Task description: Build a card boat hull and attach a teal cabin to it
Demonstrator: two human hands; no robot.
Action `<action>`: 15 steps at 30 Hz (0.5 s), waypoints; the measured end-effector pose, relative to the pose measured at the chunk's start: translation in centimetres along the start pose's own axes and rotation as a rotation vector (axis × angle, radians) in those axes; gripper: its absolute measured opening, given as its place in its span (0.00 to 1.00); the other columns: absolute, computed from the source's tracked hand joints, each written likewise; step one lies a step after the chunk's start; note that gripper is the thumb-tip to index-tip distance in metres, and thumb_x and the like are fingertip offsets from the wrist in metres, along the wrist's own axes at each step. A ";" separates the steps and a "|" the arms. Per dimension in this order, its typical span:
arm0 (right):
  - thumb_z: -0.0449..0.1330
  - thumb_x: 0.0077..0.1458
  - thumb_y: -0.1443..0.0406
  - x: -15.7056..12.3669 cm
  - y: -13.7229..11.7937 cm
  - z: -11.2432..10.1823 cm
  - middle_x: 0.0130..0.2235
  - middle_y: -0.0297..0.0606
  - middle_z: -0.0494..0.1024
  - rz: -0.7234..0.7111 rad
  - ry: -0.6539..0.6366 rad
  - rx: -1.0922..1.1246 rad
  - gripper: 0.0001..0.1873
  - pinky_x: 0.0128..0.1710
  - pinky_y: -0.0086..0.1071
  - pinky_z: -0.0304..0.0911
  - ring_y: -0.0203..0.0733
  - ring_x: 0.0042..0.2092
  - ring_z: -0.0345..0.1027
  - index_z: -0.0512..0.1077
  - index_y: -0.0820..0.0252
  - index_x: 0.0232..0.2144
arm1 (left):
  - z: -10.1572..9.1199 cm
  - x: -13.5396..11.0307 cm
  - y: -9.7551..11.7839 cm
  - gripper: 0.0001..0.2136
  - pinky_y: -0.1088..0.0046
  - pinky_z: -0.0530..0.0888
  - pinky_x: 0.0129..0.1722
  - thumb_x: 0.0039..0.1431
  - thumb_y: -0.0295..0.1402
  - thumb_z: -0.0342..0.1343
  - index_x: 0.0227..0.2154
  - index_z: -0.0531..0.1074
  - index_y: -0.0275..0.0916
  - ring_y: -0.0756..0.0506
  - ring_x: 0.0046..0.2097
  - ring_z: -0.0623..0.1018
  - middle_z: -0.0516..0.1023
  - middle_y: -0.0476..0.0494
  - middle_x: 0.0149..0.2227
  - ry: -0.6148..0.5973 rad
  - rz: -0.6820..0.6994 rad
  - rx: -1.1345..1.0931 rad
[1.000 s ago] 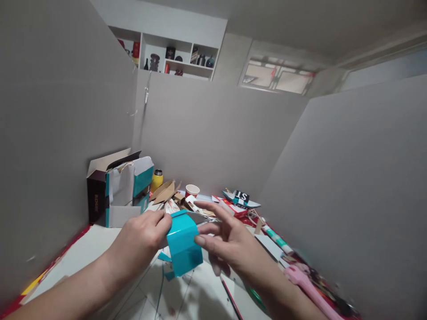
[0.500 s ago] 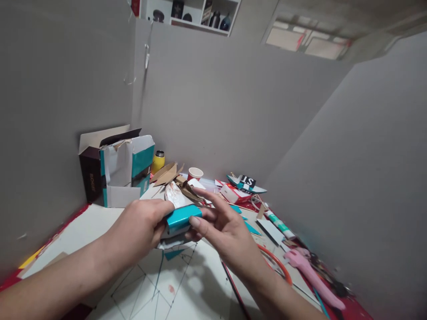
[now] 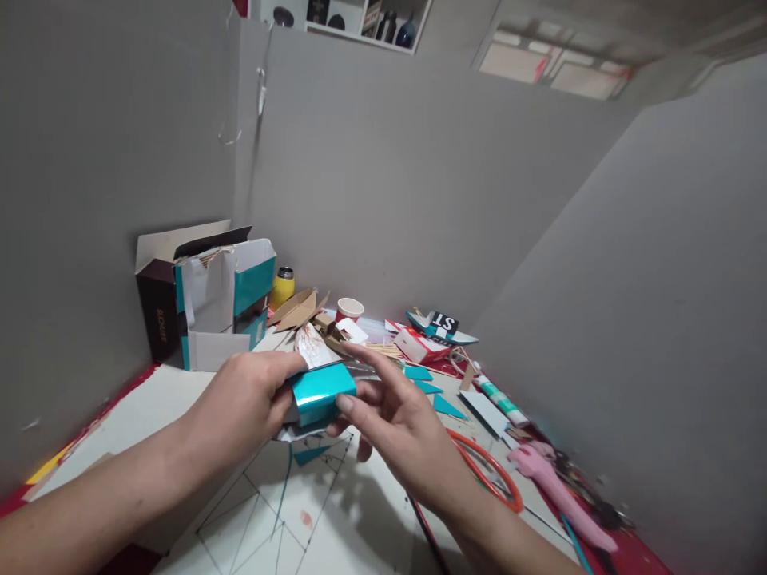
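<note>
Between my hands, above the white sheet, is a folded piece of shiny teal cardboard (image 3: 323, 391) with a pale layer showing under it. My left hand (image 3: 255, 395) pinches its left side, thumb on top. At its right edge my right hand (image 3: 389, 411) grips it with the thumb in front and fingers behind, the index finger stretched out. Beneath lies the white sheet (image 3: 323, 527) with ruled lines, and a small teal triangle (image 3: 311, 455) rests on it. More teal cut pieces (image 3: 449, 407) lie to the right of my hands.
A torn teal and white box (image 3: 216, 347) stands at the back left beside a yellow bottle (image 3: 283, 287). Farther back are a paper cup (image 3: 350, 309) and cardboard scraps (image 3: 296, 310). On the right lie an orange ring (image 3: 503, 483), a pink glue gun (image 3: 563, 499) and a tube (image 3: 502, 401).
The teal cardboard has tilted, so more of its top and front face shows. My right hand's lower fingers have shifted downward; both hands stay on the piece.
</note>
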State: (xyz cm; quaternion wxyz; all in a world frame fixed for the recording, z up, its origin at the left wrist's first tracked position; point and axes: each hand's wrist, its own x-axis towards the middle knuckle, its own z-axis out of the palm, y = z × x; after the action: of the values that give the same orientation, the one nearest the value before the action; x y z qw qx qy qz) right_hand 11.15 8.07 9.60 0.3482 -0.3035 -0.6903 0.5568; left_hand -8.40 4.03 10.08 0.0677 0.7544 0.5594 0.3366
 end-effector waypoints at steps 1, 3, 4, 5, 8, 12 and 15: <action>0.59 0.58 0.64 0.0 0.0 0.0 0.30 0.32 0.72 -0.003 -0.005 -0.001 0.29 0.18 0.23 0.64 0.39 0.32 0.74 0.56 0.50 0.59 | 0.0 0.0 0.0 0.07 0.76 0.64 0.28 0.55 0.24 0.52 0.30 0.74 0.40 0.49 0.29 0.72 0.76 0.51 0.28 0.005 0.006 -0.004; 0.59 0.58 0.65 0.1 0.0 0.0 0.30 0.32 0.71 -0.007 -0.011 -0.001 0.28 0.19 0.22 0.63 0.38 0.32 0.74 0.56 0.50 0.59 | 0.1 -0.1 -0.1 0.07 0.76 0.64 0.29 0.56 0.24 0.52 0.31 0.74 0.41 0.49 0.30 0.73 0.77 0.51 0.29 0.008 0.016 -0.014; 0.58 0.58 0.65 0.1 0.1 0.0 0.30 0.32 0.71 -0.007 -0.012 0.002 0.28 0.19 0.22 0.64 0.38 0.32 0.74 0.56 0.50 0.59 | 0.1 -0.1 -0.1 0.07 0.76 0.64 0.29 0.56 0.24 0.52 0.31 0.74 0.41 0.49 0.30 0.73 0.77 0.51 0.29 0.006 0.015 -0.016; 0.58 0.58 0.64 0.2 0.1 0.1 0.30 0.31 0.71 -0.007 -0.013 0.006 0.28 0.20 0.23 0.64 0.38 0.32 0.73 0.56 0.50 0.59 | 0.2 -0.1 -0.2 0.07 0.76 0.64 0.29 0.56 0.24 0.52 0.31 0.74 0.41 0.49 0.30 0.72 0.77 0.51 0.29 0.000 0.008 -0.016; 0.59 0.58 0.63 0.2 0.2 0.1 0.29 0.32 0.71 0.004 -0.021 0.026 0.29 0.20 0.24 0.64 0.38 0.32 0.73 0.55 0.52 0.60 | 0.3 0.0 -0.2 0.07 0.75 0.64 0.28 0.57 0.25 0.52 0.31 0.74 0.41 0.49 0.29 0.72 0.76 0.51 0.28 -0.013 -0.016 -0.025; 0.60 0.57 0.63 0.3 0.3 0.1 0.30 0.33 0.71 0.019 -0.022 0.039 0.31 0.20 0.24 0.64 0.39 0.32 0.73 0.55 0.53 0.60 | 0.2 0.0 -0.2 0.07 0.75 0.65 0.29 0.57 0.25 0.52 0.31 0.74 0.40 0.49 0.29 0.73 0.76 0.51 0.28 0.013 -0.006 -0.048; 0.60 0.57 0.63 0.3 0.4 0.1 0.31 0.33 0.71 0.017 -0.032 0.031 0.31 0.21 0.25 0.64 0.39 0.32 0.73 0.54 0.52 0.60 | 0.3 0.0 -0.3 0.07 0.74 0.66 0.29 0.57 0.24 0.52 0.33 0.75 0.40 0.49 0.29 0.73 0.77 0.50 0.28 0.021 0.003 -0.040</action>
State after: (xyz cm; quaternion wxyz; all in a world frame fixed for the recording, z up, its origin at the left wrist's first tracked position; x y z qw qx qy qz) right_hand 10.88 8.32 9.22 0.3373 -0.2949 -0.6844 0.5752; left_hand -8.47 4.24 9.74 0.0764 0.7504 0.5520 0.3556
